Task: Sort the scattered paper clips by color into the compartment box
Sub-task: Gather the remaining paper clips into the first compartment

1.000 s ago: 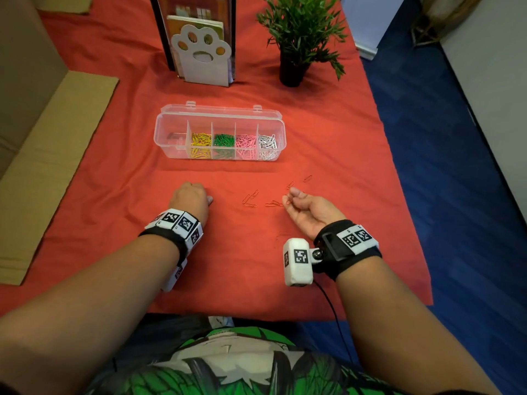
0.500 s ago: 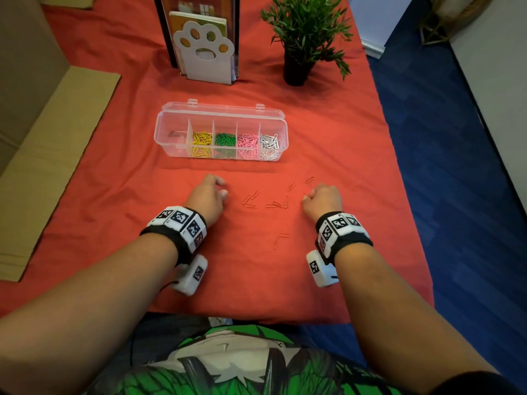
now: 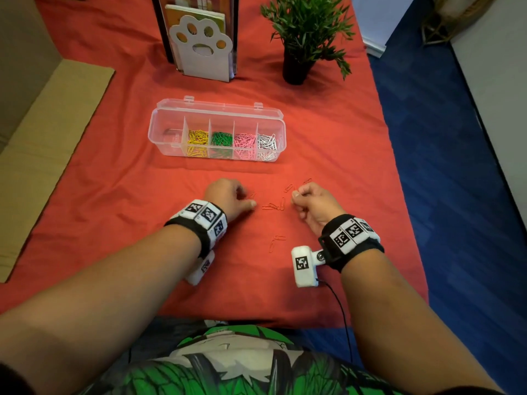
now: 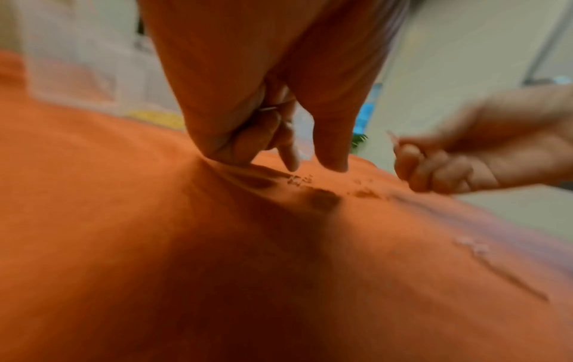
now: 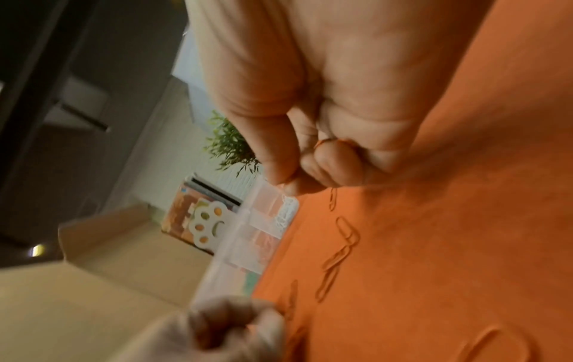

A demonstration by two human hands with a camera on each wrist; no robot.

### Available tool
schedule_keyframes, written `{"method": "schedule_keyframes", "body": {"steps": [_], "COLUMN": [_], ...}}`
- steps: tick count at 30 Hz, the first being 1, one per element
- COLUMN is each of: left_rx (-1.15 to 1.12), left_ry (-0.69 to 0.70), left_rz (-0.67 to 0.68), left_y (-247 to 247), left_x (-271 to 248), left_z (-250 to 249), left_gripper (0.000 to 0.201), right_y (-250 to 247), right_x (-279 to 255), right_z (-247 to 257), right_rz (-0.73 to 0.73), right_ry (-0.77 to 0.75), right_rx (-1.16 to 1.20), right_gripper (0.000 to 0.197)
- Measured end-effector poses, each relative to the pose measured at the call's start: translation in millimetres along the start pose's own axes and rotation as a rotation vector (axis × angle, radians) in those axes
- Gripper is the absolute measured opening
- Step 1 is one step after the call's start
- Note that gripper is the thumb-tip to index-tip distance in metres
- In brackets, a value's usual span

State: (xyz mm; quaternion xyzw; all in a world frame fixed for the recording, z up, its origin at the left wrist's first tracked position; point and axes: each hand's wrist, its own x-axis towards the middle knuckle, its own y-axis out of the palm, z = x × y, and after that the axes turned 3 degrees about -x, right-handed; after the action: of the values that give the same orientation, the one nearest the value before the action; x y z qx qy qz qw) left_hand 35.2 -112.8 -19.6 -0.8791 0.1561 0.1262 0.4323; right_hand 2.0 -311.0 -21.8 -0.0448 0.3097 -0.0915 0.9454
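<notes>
A clear compartment box (image 3: 166,125) stands open on the red cloth, with yellow, green, pink and white clips in separate sections. Several orange-red paper clips (image 3: 273,206) lie loose between my hands, and two more (image 3: 276,241) lie nearer me. My left hand (image 3: 248,198) rests on the cloth left of them. In the left wrist view its curled fingers (image 4: 257,137) hold a clip, with index and thumb pointing down. My right hand (image 3: 296,195) sits right of the clips. Its curled fingers (image 5: 334,156) hold an orange clip while thumb and index pinch together.
A paw-shaped book stand (image 3: 204,49) and a potted plant (image 3: 302,32) stand behind the box. Flat cardboard (image 3: 42,143) covers the table's left side. The table's right edge drops to blue floor (image 3: 456,195).
My right hand turned from palm-up to palm-down, reached forward to the clips, and now stands on its side pinching. My left hand slid forward and right toward the loose clips.
</notes>
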Motion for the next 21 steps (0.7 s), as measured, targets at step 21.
{"method": "schedule_keyframes", "body": {"steps": [21], "left_rx": [-1.333], "left_ry": [-0.441], "left_rz": [0.193], "left_y": [-23.9], "left_x": [-3.6], "left_z": [2.1], "left_gripper": [0.023], "right_y": [16.9], "right_x": [-6.6], "right_z": [21.4], "right_rz": [0.214], "right_ry": [0.256], "right_rx": [0.487], "right_gripper": [0.017]}}
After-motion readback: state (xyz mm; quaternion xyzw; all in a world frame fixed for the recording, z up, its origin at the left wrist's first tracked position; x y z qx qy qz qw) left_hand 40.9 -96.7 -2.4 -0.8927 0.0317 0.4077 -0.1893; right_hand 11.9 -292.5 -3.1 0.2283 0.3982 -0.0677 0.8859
